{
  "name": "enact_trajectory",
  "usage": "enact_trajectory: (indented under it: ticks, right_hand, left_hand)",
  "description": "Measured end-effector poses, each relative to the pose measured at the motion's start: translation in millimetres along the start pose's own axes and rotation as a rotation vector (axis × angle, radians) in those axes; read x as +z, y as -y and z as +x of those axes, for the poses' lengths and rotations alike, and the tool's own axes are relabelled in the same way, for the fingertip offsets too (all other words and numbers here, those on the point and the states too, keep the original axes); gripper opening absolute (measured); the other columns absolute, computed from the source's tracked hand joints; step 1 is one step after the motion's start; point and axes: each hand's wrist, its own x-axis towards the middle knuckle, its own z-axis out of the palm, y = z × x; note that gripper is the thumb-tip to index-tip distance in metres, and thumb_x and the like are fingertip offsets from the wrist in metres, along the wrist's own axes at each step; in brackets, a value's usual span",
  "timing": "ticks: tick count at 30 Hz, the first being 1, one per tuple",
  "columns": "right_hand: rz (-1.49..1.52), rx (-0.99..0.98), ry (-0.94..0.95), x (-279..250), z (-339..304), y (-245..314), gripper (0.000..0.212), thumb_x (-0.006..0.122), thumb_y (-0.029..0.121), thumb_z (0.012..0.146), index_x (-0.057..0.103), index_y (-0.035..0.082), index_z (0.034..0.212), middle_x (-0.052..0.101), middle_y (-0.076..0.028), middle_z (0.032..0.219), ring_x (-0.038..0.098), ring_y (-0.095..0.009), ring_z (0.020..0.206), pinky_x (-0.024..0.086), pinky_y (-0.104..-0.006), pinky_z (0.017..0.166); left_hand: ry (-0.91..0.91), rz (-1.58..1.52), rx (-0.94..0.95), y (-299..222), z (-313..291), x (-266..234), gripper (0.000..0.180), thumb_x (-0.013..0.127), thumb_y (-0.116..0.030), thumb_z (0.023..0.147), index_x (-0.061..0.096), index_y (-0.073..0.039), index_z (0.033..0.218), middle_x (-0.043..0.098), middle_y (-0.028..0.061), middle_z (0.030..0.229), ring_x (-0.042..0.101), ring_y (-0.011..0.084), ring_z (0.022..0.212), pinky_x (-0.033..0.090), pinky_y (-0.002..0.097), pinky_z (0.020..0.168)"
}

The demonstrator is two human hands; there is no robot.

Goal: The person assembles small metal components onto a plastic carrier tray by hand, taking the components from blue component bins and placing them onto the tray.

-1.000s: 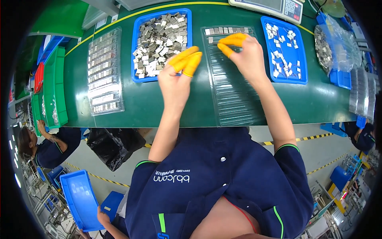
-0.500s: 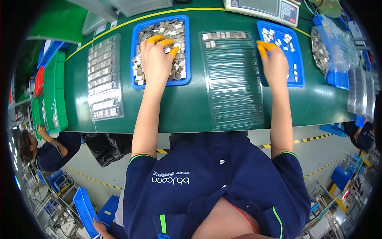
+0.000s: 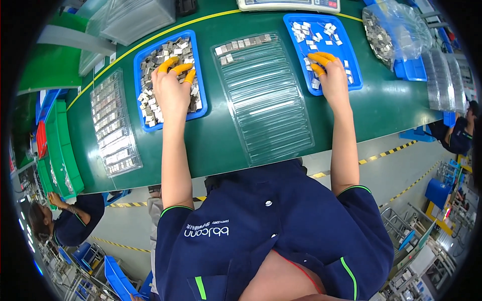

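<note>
My left hand [image 3: 173,93] is over a blue tray [image 3: 202,83] piled with small silver and white connector parts [image 3: 150,103]. Its orange finger cots are spread apart among the parts. At the right, my right hand [image 3: 332,80] reaches into a second blue tray [image 3: 353,50] scattered with small white connectors [image 3: 300,31]. The cot-covered fingers there stretch leftward, thumb a little apart, over some of the pieces; nothing shows held. Between the hands lies a clear ribbed plastic blister tray [image 3: 266,108], with parts in its far row and a couple more in the row below.
A filled blister tray [image 3: 113,123] lies at the left. A scale [image 3: 288,5] stands at the back, with a plastic bag of parts [image 3: 379,40] to its right. Green bins [image 3: 63,150] line the left end. Co-workers sit at both sides.
The whole view has turned and shifted, so the table slants. My right hand has moved from the tray's left edge to over the white connectors inside. My left hand stays over its tray, fingers spread wider.
</note>
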Motion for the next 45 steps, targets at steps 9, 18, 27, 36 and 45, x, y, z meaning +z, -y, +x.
enact_trajectory:
  ticks: [9,18,27,36,45]
  right_hand:
    - [0.267,0.329,-0.007,-2,1,-6,0.02,0.066,0.001,0.075,0.067,0.004,0.095,0.063,-0.009,0.085,0.06,-0.016,0.075,0.048,-0.0276,0.066]
    - [0.809,0.489,-0.172,-21,-10,23,0.028,0.064,-0.005,0.076,0.063,-0.001,0.103,0.062,-0.009,0.102,0.059,-0.015,0.091,0.048,-0.0251,0.081]
    - [1.057,0.475,0.015,-12,-17,81,0.021,0.065,0.0,0.078,0.064,-0.006,0.098,0.066,-0.01,0.088,0.064,-0.015,0.073,0.05,-0.0219,0.069]
    - [0.77,0.201,0.104,-11,-20,107,0.017,0.072,0.004,0.068,0.07,0.006,0.085,0.064,-0.004,0.082,0.058,-0.013,0.079,0.045,-0.0231,0.069]
    - [0.732,0.109,0.102,-18,-20,127,0.015,0.071,0.006,0.07,0.069,0.007,0.085,0.065,-0.004,0.084,0.057,-0.018,0.086,0.044,-0.0283,0.078]
  left_hand:
    - [-0.061,-0.177,-0.026,-14,1,-17,0.017,0.074,-0.012,0.065,0.069,-0.004,0.08,0.064,0.0119,0.087,0.055,0.0278,0.088,0.044,0.0357,0.082]
    - [-0.144,-1.436,-0.604,-35,-22,-47,0.028,0.06,-0.002,0.083,0.059,-0.002,0.11,0.062,0.0057,0.104,0.056,0.0096,0.088,0.047,0.0214,0.072]
    - [0.198,-1.558,-0.628,-53,-56,-44,0.023,0.064,-0.007,0.081,0.064,0.0,0.103,0.066,0.0079,0.085,0.051,0.0038,0.057,0.034,0.0153,0.047]
    - [0.245,-1.374,-0.378,-77,-60,-46,0.016,0.065,-0.001,0.078,0.064,0.002,0.094,0.066,0.0073,0.083,0.063,0.0115,0.071,0.049,0.0194,0.058]
    - [0.131,-1.255,-0.29,-88,-62,-49,0.022,0.069,0.001,0.073,0.059,0.001,0.093,0.065,0.0052,0.088,0.063,0.01,0.072,0.051,0.0196,0.063]
